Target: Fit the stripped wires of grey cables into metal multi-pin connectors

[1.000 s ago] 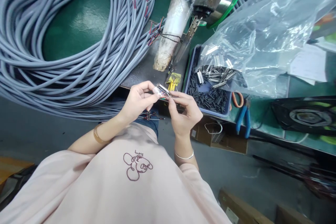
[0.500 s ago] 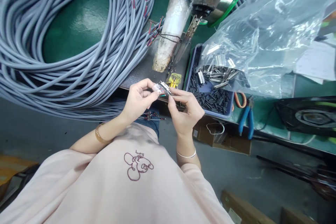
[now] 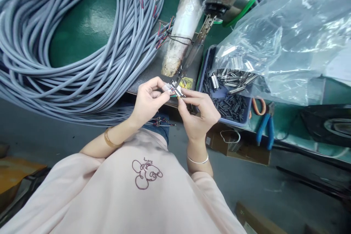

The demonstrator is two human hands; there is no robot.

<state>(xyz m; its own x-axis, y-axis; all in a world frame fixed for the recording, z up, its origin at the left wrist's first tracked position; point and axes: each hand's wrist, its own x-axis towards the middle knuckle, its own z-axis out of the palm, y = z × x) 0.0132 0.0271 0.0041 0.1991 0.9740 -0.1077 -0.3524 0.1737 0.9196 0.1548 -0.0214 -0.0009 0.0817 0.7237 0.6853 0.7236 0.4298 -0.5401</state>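
Small metal connector [image 3: 175,88] is pinched btwn left hand [image 3: 148,102] & right hand [image 3: 199,115], just above counter [image 3: 82,40] edge, near grey cables [image 3: 68,69].

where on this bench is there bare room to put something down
The green mat ringed by the grey cable coil is bare. A thin strip of dark plate lies between the cable ends and the wrapped cylinder. Right of that it is crowded: blue tray, plastic bag, pliers. Left hand and right hand pinch a connector.
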